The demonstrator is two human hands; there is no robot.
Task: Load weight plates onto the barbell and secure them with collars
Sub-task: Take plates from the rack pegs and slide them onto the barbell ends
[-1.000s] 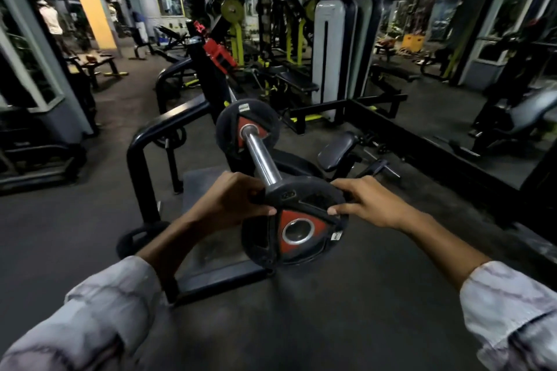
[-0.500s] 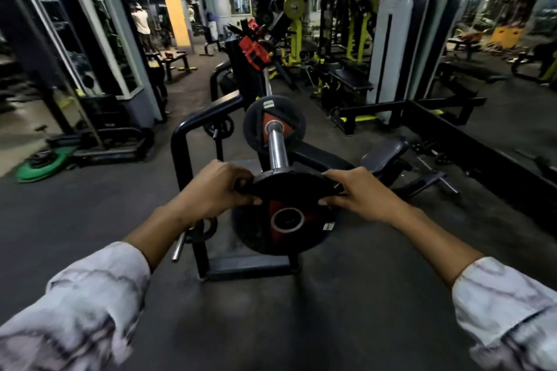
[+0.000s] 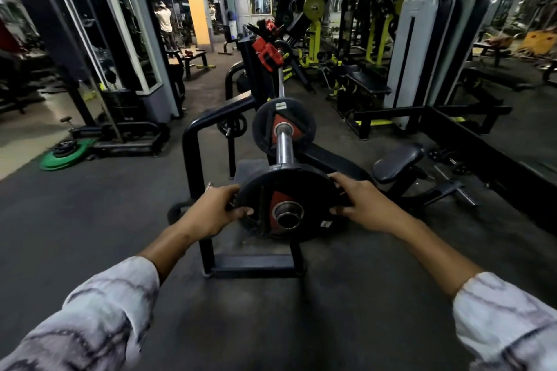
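I hold a black weight plate [image 3: 289, 202] with red inserts by its rim, my left hand [image 3: 215, 209] on its left edge and my right hand [image 3: 358, 205] on its right edge. Its centre hole faces me and it sits at the near tip of the chrome barbell sleeve [image 3: 284, 146]. Further along the sleeve sits a second black and red plate [image 3: 281, 126]. The barbell runs away from me across a black rack [image 3: 196, 141]. A red collar [image 3: 266, 53] shows near the bar's far part.
A black padded seat [image 3: 398, 159] stands to the right of the bar. Green plates [image 3: 64, 153] lie on the floor at left by a mirrored frame. Yellow machines and a grey weight stack [image 3: 413, 51] fill the back right. A person stands far off.
The view has swung left and the plate now sits lower in front of me, its hole lined up with the sleeve's end. Both hands keep their grip on the rim.
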